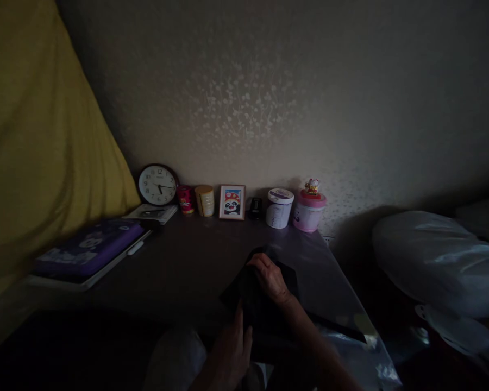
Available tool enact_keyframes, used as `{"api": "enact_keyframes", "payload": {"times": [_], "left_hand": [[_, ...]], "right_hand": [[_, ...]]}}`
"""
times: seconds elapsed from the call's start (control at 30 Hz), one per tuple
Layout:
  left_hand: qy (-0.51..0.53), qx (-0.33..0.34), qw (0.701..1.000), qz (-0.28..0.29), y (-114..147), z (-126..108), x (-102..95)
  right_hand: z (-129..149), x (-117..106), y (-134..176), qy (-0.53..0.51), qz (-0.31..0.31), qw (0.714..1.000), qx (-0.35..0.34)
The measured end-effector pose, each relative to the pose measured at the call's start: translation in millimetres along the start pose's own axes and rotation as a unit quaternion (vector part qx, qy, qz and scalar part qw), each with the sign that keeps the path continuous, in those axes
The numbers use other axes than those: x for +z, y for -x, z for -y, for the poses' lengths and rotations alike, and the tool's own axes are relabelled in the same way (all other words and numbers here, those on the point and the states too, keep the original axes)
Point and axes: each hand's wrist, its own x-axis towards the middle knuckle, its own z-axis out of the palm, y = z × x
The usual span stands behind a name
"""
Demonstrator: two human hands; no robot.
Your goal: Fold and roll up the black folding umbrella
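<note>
A: Your right hand [271,279] is up on the black cloth [289,277], fingers bent together and grasping it near the top.

B: And your left hand [234,350] is lower, nearer your body, with one finger pointing up along the cloth's near left side and the thumb held apart from it. I cannot tell whether that hand grips the cloth or only rests against it; it is too dark there.

A: Where does the cloth lie, then?

B: In front of you, at the near side of the table [179,260], right of its middle. It is bunched, with a corner sticking out to the left. A dark strip [338,326] runs out to the right beyond your forearm; you cannot see clearly whether it joins the cloth.

A: Along the wall you have a row: the round clock [158,184], a red can [185,200], a yellow can [205,201], a picture frame [232,202] with a panda, a small black thing [255,208], a white tub [279,208] and a pink tub [308,212] with a cat figure [312,187] standing on its lid.

B: To your left, a purple case [92,247] lies near the yellow curtain [44,136]. To your right, beyond the table's edge, sits a big pale plastic bag [436,263].
</note>
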Motion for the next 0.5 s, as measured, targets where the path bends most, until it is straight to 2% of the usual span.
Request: {"api": "enact_keyframes", "payload": {"times": [0.13, 0.27, 0.33, 0.4, 0.5], "left_hand": [[-0.026, -0.001, 1.000, -0.004, 1, 2, 4.0], [-0.023, 0.002, 0.997, -0.072, 4, 2, 9.6], [0.004, 0.007, 0.996, -0.088, 6, -1, 8.1], [0.034, 0.004, 0.997, -0.076, 7, -5, 2.2], [0.067, -0.006, 0.997, -0.029, 8, -12, -11.0]], "right_hand": [[-1, 5, -2, 0.039, 0.041, 0.998, 0.002], [1, 3, -5, 0.065, 0.067, 0.996, 0.005], [2, 1, -6, 0.079, 0.082, 0.994, 0.003], [4, -2, -8, 0.092, 0.095, 0.991, 0.001], [6, -4, -12, 0.107, 0.114, 0.988, -0.003]]}}
